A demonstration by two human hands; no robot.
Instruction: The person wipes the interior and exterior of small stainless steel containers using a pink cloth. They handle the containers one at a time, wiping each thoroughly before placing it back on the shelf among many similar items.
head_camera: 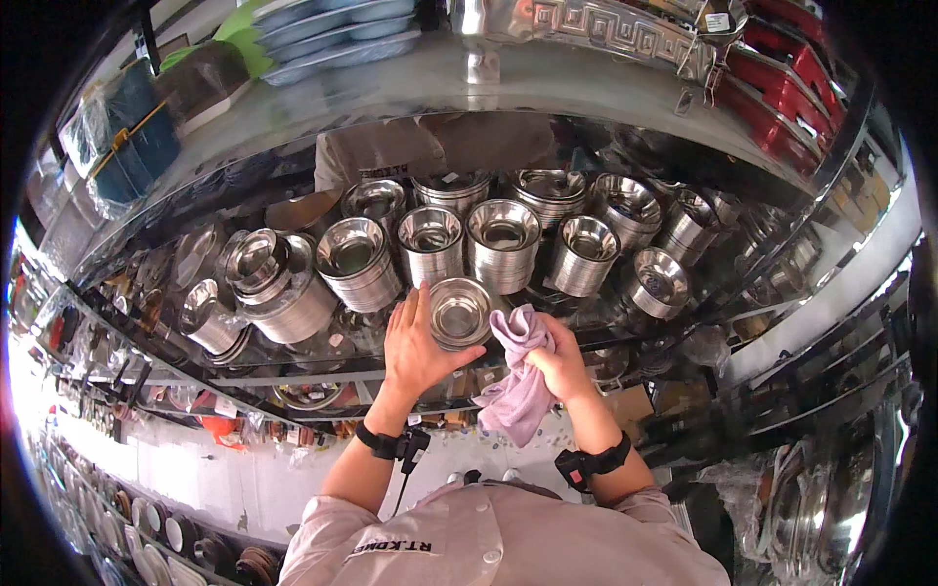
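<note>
My left hand (418, 353) rests against the near left rim of a stack of shallow stainless steel bowls (460, 313), its thumb along the near edge and its fingers spread. Just right of that stack, my right hand (560, 359) grips a crumpled light purple cloth (516, 410), part of which hangs below the fist. Beyond my hands stand tall stacks of steel bowls, among them a narrow stack (431, 249), a wider one (504, 242) and another on the right (585, 256). How many bowls are in the stack at my left hand cannot be told.
More steel bowl stacks (289, 311) line the glossy shelf to the left, others (659, 282) to the right. Above runs an upper shelf (410, 99) holding blue-grey trays (337, 44), a wrapped blue container (135, 139) and red containers (784, 80). The shelf's dark front edge passes under my wrists.
</note>
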